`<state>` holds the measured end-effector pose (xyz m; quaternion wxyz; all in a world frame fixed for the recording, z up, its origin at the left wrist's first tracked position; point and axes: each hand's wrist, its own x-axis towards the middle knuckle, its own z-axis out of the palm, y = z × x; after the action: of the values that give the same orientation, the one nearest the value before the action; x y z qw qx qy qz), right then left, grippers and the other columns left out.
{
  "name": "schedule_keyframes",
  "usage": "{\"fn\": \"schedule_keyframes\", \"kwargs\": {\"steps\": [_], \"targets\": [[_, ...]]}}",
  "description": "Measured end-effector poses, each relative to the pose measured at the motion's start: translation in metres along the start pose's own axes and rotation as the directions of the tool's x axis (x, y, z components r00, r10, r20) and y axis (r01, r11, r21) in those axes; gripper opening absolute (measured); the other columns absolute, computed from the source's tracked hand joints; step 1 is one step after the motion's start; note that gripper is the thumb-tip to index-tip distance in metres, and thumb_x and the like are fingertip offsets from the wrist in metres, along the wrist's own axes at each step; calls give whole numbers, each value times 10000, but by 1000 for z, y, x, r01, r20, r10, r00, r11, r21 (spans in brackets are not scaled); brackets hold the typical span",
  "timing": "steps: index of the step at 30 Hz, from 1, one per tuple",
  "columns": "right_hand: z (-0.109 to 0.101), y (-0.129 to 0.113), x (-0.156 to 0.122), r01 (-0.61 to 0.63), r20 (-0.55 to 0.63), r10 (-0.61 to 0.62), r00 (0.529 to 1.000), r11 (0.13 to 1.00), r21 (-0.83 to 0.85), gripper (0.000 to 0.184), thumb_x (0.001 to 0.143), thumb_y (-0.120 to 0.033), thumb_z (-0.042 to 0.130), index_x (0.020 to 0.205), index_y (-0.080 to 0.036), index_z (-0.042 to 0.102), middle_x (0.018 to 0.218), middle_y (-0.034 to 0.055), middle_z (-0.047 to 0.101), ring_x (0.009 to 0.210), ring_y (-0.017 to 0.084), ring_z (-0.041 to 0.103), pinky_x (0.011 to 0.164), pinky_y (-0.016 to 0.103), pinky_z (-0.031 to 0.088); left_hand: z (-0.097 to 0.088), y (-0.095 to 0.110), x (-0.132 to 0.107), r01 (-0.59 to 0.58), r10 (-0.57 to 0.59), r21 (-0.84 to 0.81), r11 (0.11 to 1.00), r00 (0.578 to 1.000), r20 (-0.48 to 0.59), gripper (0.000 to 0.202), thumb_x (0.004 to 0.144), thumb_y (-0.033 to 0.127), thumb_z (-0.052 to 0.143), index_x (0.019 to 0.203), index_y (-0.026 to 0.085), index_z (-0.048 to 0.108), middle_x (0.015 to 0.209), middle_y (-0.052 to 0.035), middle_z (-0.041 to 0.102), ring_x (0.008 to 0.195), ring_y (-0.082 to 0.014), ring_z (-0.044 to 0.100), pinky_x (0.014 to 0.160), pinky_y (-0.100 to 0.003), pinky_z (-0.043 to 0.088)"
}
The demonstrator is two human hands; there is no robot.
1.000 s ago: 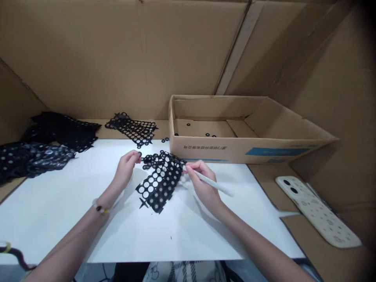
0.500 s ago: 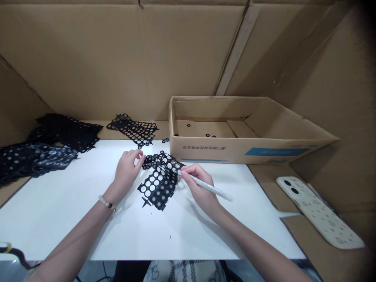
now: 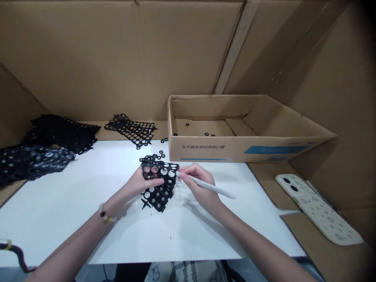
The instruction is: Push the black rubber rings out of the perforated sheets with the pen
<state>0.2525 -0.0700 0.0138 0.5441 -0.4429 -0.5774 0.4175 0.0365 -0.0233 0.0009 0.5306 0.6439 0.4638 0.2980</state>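
My right hand (image 3: 197, 182) is shut on a white pen-shaped stylus (image 3: 213, 188), and the stylus tip rests at the right edge of a black perforated sheet of rings (image 3: 163, 194). That sheet lies on the white board, and its upper part is raised. My left hand (image 3: 141, 183) is under that raised part, with skin showing through the holes. Several loose small black rings (image 3: 152, 158) lie just above the sheet.
A cardboard box (image 3: 205, 152) with several black rings inside stands behind the hands. A second black sheet (image 3: 131, 131) and dark stacks (image 3: 61, 133) lie at the back left. A cream perforated plate (image 3: 317, 207) lies at the right. Cardboard walls surround the bench.
My left hand has moved right and slid under the sheet, lifting its upper part. My right hand and stylus have shifted slightly left. The view has tilted a little.
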Motion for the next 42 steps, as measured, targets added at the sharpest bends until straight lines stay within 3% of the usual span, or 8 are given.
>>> {"fn": "schedule_keyframes", "kwargs": {"steps": [3, 6, 11, 14, 21, 34, 42], "targets": [[-4, -7, 1, 78, -63, -93, 994, 974, -211, 88, 847, -285, 632, 804, -208, 632, 790, 34, 693, 723, 179, 648, 670, 297, 520, 4, 3, 0, -4, 5, 1, 1000, 995, -102, 275, 693, 369, 738, 843, 144, 688, 886, -62, 737, 845, -226, 665, 785, -322, 522], [-5, -11, 0, 148, -70, -174, 982, 948, -281, 79, 840, -261, 630, 778, -212, 628, 746, 28, 688, 689, 176, 641, 650, 296, 514, 7, 3, 0, -10, 16, 37, 999, 987, -161, 300, 688, 384, 737, 873, 153, 690, 918, -66, 738, 884, -240, 669, 817, -339, 526], [0, -6, -3, 204, 97, -184, 978, 941, -270, 97, 844, -254, 642, 758, -210, 628, 777, 33, 689, 708, 177, 653, 666, 295, 515, 10, 6, -3, -24, 33, 89, 996, 993, -110, 243, 707, 384, 720, 708, 160, 627, 716, -14, 690, 704, -187, 633, 664, -274, 507], [3, -2, -4, 201, 130, -170, 977, 940, -275, 112, 859, -250, 628, 756, -206, 627, 788, 33, 686, 709, 171, 648, 661, 290, 503, 11, 8, -5, -18, 29, 111, 994, 995, -91, 255, 705, 382, 718, 678, 163, 591, 626, 16, 627, 622, -155, 580, 592, -244, 460], [2, -1, -2, 193, 64, -182, 981, 945, -265, 101, 848, -228, 643, 750, -210, 630, 792, 31, 696, 728, 176, 662, 685, 296, 515, 12, 5, -5, -12, 27, 129, 992, 993, -115, 282, 692, 392, 726, 655, 164, 563, 601, 26, 590, 592, -140, 547, 565, -235, 432], [3, 2, -2, 105, 47, -98, 994, 974, -201, 121, 826, -263, 670, 723, -207, 638, 776, 41, 701, 706, 188, 662, 655, 304, 526, 16, 10, -5, 21, -3, 87, 996, 979, -203, 290, 623, 397, 770, 625, 171, 588, 583, 14, 614, 576, -159, 572, 548, -252, 465], [4, 1, -3, 106, 41, -99, 994, 973, -206, 109, 827, -252, 666, 731, -205, 645, 790, 44, 702, 726, 191, 666, 674, 309, 530, 15, 9, -5, 15, 3, 97, 995, 983, -182, 298, 640, 406, 764, 649, 167, 586, 595, 15, 610, 582, -155, 569, 549, -244, 452]]}}
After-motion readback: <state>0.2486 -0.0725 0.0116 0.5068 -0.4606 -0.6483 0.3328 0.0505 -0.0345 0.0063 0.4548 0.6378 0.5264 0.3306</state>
